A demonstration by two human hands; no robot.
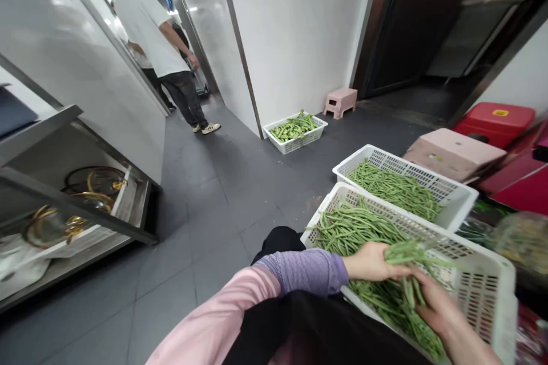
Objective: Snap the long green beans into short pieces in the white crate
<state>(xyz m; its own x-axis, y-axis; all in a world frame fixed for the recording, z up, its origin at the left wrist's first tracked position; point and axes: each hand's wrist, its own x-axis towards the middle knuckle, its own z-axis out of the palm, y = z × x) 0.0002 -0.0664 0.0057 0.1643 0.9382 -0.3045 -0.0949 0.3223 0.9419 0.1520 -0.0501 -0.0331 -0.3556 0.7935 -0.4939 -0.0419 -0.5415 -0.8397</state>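
Over the nearer white plastic basket (479, 251), my left hand (370, 262) is closed round a bunch of green beans (409, 252). Opposite it, my right hand (439, 299) grips beans just below, its fingers close to the left fingertips. A thick heap of long green beans (362, 228) fills the left part of this basket, and more beans lie under my hands. The basket's right part shows bare slotted floor and wall.
Behind stands a second white basket (456, 191) of green beans. A smaller basket (314, 136) with cut green pieces sits by the wall, near a pink stool (340, 102). Another person (149, 28) stands in the passage. A metal shelf (141, 228) is at left.
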